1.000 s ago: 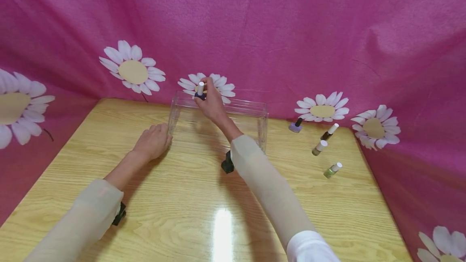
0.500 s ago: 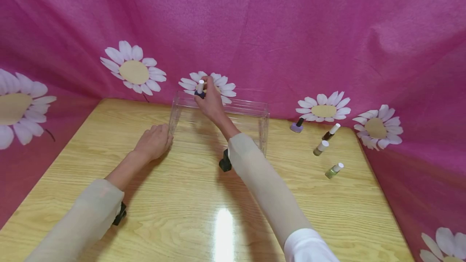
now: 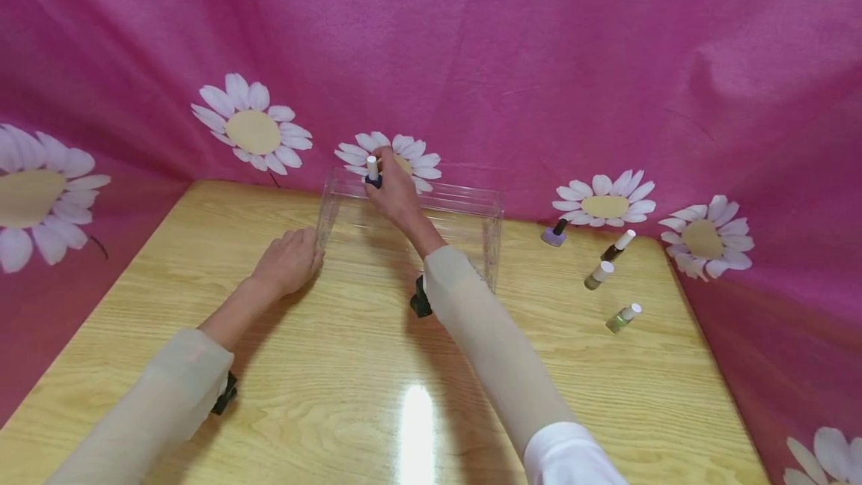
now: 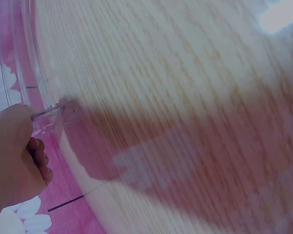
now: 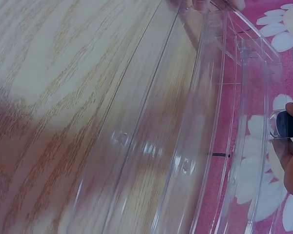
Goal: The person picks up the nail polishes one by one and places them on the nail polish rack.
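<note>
Head: my right hand (image 3: 397, 191) pinches the dark polish bottle (image 3: 373, 182) at the clear rack (image 3: 465, 199)'s back left; likely light, stiff, slick, breakable; best held by its sides; left wrist: my left hand (image 4: 14, 158) grips the clear rack's end, fingers curled; right wrist: dark polish bottle pinched sideways.

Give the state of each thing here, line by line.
Clear plastic tiered rack: standing on the pale wooden table
Bare left hand: gripping the rack's left end
Navy white-capped glass bottle: closed, held upright at the rack's back
Bare right hand: holding that bottle
Lilac black-capped glass bottle: closed, upright
Dark white-capped glass bottle: closed, upright
Grey-brown white-capped glass bottle: closed, upright
Green white-capped glass bottle: closed, upright
</note>
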{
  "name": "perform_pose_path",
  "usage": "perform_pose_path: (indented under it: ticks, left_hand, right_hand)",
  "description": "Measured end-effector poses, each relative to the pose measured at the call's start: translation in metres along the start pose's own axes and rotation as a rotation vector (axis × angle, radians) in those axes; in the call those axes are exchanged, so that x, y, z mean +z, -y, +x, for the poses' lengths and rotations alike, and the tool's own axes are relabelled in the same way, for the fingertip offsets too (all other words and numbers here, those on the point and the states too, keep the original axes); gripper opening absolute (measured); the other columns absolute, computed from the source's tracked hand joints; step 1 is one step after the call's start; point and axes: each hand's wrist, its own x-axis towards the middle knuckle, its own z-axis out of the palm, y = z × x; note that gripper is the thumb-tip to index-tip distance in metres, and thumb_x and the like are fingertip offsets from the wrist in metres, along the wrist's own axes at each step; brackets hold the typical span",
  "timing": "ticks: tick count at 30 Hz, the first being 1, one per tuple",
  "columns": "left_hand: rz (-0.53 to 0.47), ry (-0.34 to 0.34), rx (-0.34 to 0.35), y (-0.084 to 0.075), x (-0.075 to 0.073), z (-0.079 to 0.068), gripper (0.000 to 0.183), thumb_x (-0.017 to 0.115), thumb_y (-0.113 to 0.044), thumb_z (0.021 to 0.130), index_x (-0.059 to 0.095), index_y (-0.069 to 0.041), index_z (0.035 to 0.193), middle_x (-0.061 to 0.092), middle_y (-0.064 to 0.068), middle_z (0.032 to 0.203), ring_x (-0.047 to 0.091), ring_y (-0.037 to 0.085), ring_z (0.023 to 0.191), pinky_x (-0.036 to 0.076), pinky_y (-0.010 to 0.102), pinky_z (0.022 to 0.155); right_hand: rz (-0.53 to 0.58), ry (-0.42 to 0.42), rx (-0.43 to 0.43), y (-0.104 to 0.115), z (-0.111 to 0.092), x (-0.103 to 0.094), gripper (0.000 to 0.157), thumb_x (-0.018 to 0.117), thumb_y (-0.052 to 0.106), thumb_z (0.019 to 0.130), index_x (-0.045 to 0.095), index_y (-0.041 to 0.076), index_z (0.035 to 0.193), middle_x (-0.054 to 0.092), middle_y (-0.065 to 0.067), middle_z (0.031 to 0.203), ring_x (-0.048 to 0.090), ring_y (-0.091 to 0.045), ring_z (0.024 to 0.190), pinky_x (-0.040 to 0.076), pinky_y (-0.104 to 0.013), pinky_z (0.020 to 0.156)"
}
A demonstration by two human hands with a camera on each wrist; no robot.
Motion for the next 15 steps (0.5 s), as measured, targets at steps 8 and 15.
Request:
perform_pose_path:
  ticks: [8, 15]
  left_hand:
    - [0.002, -0.011, 0.011, -0.0017, -0.0021, -0.0009, 0.019, 0.051, -0.014, 0.1, 0.046, 0.004, 0.095, 0.057, 0.021, 0.089, 0.056, 0.043, 0.09, 0.045, 0.054, 0.075]
    - [-0.009, 0.01, -0.01, -0.0019, -0.0022, -0.0017, 0.019, 0.051, -0.015, 0.101, 0.046, 0.003, 0.096, 0.057, 0.02, 0.089, 0.055, 0.042, 0.089, 0.045, 0.054, 0.075]
  right_hand:
    - [-0.055, 0.038, 0.031, 0.0, 0.0026, -0.0036, 0.052, 0.071, 0.016, 0.092, 0.04, 0.012, 0.133, 0.065, -0.009, 0.118, 0.064, -0.021, 0.101, 0.049, -0.037, 0.086]
    - [-0.018, 0.068, 0.037, -0.0017, 0.0012, -0.0056, 0.054, 0.07, 0.014, 0.092, 0.04, 0.01, 0.136, 0.064, -0.009, 0.123, 0.063, -0.021, 0.107, 0.048, -0.033, 0.089]
